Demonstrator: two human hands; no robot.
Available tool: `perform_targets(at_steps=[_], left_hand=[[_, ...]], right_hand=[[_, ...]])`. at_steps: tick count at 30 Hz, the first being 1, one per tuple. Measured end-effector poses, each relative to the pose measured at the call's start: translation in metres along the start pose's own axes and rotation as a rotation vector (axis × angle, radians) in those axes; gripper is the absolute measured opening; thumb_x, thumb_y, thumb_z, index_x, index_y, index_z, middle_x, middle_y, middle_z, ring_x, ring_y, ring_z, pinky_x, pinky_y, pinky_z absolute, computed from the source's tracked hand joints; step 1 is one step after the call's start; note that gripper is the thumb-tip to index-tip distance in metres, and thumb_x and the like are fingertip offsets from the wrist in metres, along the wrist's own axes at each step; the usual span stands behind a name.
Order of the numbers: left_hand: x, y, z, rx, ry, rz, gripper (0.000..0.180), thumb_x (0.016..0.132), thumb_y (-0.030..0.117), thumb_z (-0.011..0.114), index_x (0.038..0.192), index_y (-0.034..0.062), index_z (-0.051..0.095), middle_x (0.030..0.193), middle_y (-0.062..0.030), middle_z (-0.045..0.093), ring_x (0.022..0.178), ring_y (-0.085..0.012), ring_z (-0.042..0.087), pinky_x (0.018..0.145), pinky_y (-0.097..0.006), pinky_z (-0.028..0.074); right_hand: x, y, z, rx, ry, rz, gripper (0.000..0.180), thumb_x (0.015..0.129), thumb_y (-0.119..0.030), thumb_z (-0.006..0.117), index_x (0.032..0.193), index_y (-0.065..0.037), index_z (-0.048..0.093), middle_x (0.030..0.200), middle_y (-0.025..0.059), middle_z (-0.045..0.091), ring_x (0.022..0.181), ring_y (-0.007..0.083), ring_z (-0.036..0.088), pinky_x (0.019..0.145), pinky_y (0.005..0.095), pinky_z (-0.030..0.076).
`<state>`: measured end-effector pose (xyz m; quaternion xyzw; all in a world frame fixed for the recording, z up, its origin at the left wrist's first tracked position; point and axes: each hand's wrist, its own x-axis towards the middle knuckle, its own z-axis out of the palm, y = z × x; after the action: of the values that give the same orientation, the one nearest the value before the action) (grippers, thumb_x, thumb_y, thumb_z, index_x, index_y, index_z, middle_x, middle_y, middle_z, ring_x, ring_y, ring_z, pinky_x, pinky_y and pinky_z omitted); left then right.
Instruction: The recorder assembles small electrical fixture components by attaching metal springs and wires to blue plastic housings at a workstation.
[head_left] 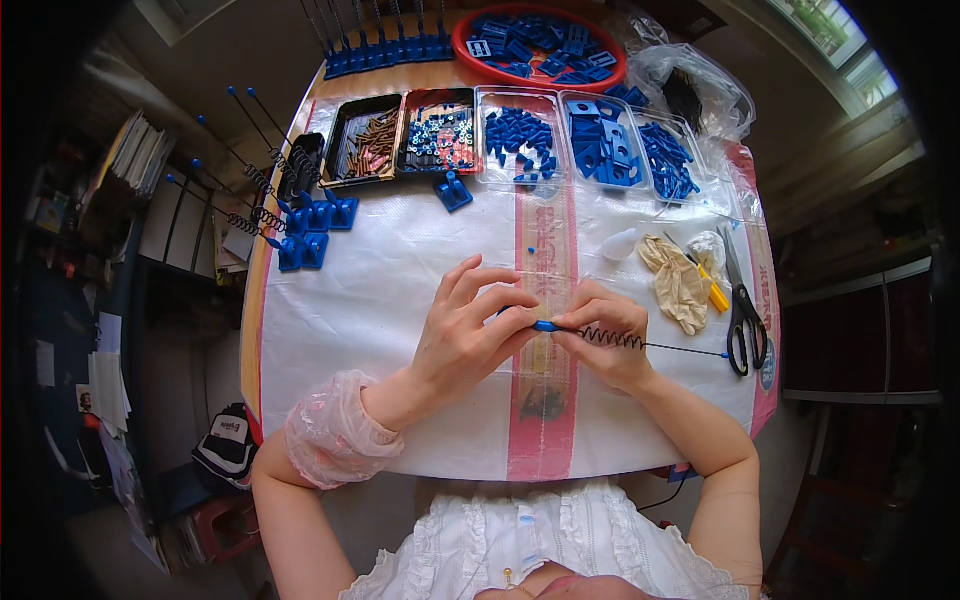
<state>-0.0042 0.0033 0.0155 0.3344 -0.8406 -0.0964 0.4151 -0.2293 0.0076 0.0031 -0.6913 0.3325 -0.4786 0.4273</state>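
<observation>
Both hands meet just below the middle of the white woven sheet (400, 260) that covers the table. The left hand (470, 335) pinches the blue tip (546, 326) of a thin black rod (680, 348) between thumb and forefinger, while its other 3 fingers (470, 275) fan out loosely towards 12 o'clock. The right hand (605, 345) is curled over the rod, its fingertips closed on the near end of the black coil spring (612, 338) threaded on it. The rod runs out towards 3 o'clock, ending near the black-handled scissors (742, 318).

At 2 o'clock from the hands lies a crumpled beige glove (680, 285). At 12 o'clock a row of trays stands: 1 with brown pieces (368, 143), 1 with small mixed hardware (438, 135), and clear ones with blue plastic parts (520, 135). Beyond them sits a red bowl (470, 25) of blue parts. At 10 o'clock, finished blue bases with sprung rods (305, 235) cluster at the table edge.
</observation>
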Motion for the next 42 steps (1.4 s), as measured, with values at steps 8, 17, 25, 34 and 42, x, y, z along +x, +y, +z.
perform_targets(at_steps=[8,17,25,34,42], left_hand=[[-0.0009,-0.0002,-0.0007,0.033,0.022,0.003,0.023,0.071,0.017,0.085,0.091,0.0156,0.072,0.095,0.0027,0.069,0.106,-0.0225,0.062,0.107,-0.052,0.040],[-0.0034,-0.0022,0.0015,0.004,-0.013,0.019,0.024,0.074,0.013,0.083,0.096,0.0172,0.075,0.089,0.0034,0.066,0.099,-0.0197,0.062,0.108,-0.053,0.039],[-0.0019,-0.0008,0.0005,-0.052,-0.041,-0.013,0.023,0.077,0.010,0.081,0.099,0.0163,0.076,0.088,0.0023,0.065,0.099,-0.0194,0.062,0.108,-0.053,0.038],[-0.0022,-0.0007,0.0013,-0.147,-0.075,-0.089,0.022,0.077,0.008,0.079,0.098,0.0152,0.075,0.087,-0.0007,0.066,0.097,-0.0201,0.063,0.108,-0.053,0.040],[-0.0017,-0.0014,0.0025,-0.217,-0.093,-0.144,0.023,0.077,0.006,0.079,0.098,0.0117,0.072,0.089,-0.0033,0.068,0.096,-0.0219,0.065,0.106,-0.051,0.043]], right_hand=[[-0.0013,0.0006,0.0010,0.059,-0.002,0.033,0.017,0.076,0.009,0.078,0.088,-0.001,0.072,0.083,0.0069,0.065,0.072,0.0111,0.061,0.060,0.0238,0.045],[-0.0021,0.0012,0.0017,0.075,0.001,0.079,0.014,0.078,0.009,0.077,0.086,-0.001,0.070,0.084,0.0071,0.065,0.071,0.0107,0.061,0.059,0.0232,0.045],[-0.0009,-0.0023,0.0023,0.095,-0.005,0.114,0.014,0.079,0.010,0.076,0.087,0.001,0.069,0.085,0.0074,0.064,0.072,0.0107,0.062,0.059,0.0231,0.045],[-0.0024,-0.0007,0.0017,0.109,-0.030,0.144,0.014,0.079,0.010,0.076,0.087,0.002,0.068,0.087,0.0072,0.063,0.074,0.0103,0.061,0.060,0.0224,0.046],[-0.0038,0.0040,0.0027,0.079,-0.013,0.136,0.013,0.079,0.008,0.077,0.086,0.001,0.068,0.085,0.0057,0.063,0.073,0.0087,0.058,0.060,0.0226,0.042]])
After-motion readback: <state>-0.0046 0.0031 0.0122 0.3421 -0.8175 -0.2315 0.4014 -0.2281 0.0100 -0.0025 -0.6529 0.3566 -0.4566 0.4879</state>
